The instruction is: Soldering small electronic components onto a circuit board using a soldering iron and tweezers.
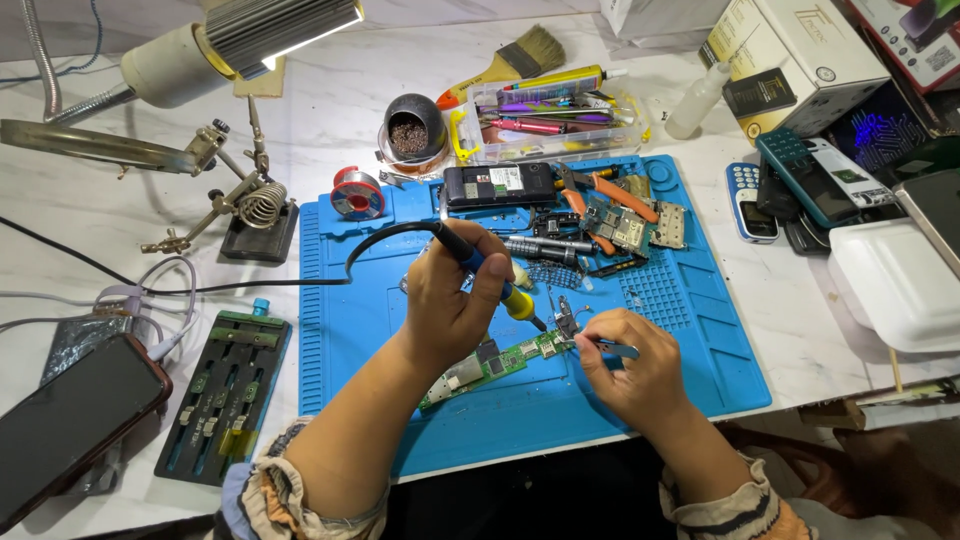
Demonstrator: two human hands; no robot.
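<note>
While the left hand gripped the soldering iron, the right hand pinched tweezers at the circuit board, near-centre on the blue mat. Best: brief tip contact, steady tweezers.

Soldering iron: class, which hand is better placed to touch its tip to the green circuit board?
Left. The left hand already holds the soldering iron, tip just above the green circuit board; the right hand holds tweezers.
</note>
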